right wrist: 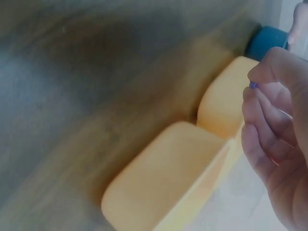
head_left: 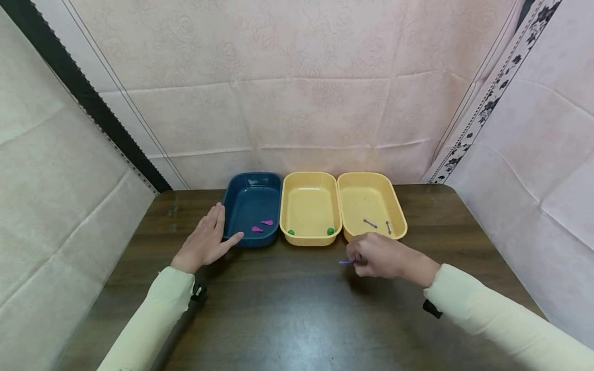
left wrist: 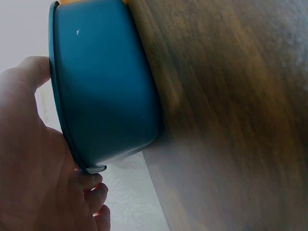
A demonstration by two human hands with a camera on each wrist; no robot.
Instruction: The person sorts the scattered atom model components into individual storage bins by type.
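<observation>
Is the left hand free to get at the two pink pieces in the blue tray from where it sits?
Probably yes: the left hand rests open against the blue tray, holding nothing, and the pink pieces lie uncovered just past the rim.

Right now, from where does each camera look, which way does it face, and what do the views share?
Head: sits above the table, facing forward and down at three trays; both sleeves, the left hand and the right hand show.
Left wrist: sits low beside the left hand, facing the blue tray wall that it touches.
Right wrist: sits low behind the right hand, facing the two yellow trays; fingers pinch a small purple stick.
Shared: blue tray and purple stick also appear in the head view.
</observation>
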